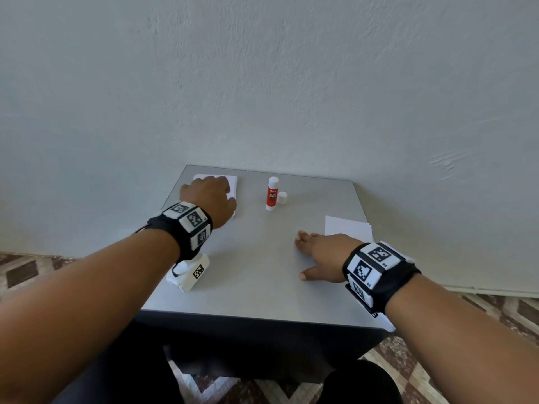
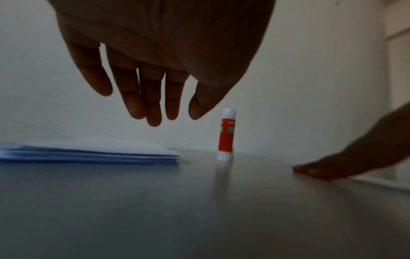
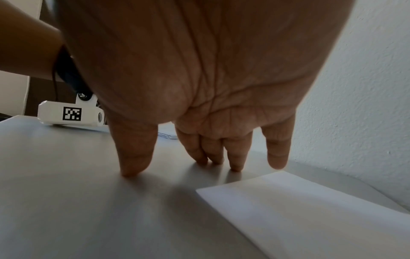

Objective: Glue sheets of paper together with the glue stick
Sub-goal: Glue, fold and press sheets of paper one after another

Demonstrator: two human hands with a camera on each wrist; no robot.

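Note:
A red and white glue stick (image 1: pixel 272 194) (image 2: pixel 226 134) stands upright at the back of the grey table (image 1: pixel 256 272), its white cap (image 1: pixel 282 198) beside it. A stack of white paper (image 1: pixel 232 182) (image 2: pixel 93 151) lies at the back left. My left hand (image 1: pixel 208 196) (image 2: pixel 155 98) hovers over that stack with straight fingers, holding nothing. White sheets (image 1: pixel 347 227) (image 3: pixel 310 206) lie at the right edge. My right hand (image 1: pixel 320 255) (image 3: pixel 199 157) rests open on the table just left of them, fingertips (image 3: pixel 131 172) touching the surface.
A white camera block with a black marker (image 1: pixel 189 274) (image 3: pixel 71 113) hangs under my left wrist near the table's left front. A pale wall rises directly behind the table. Patterned floor shows on both sides.

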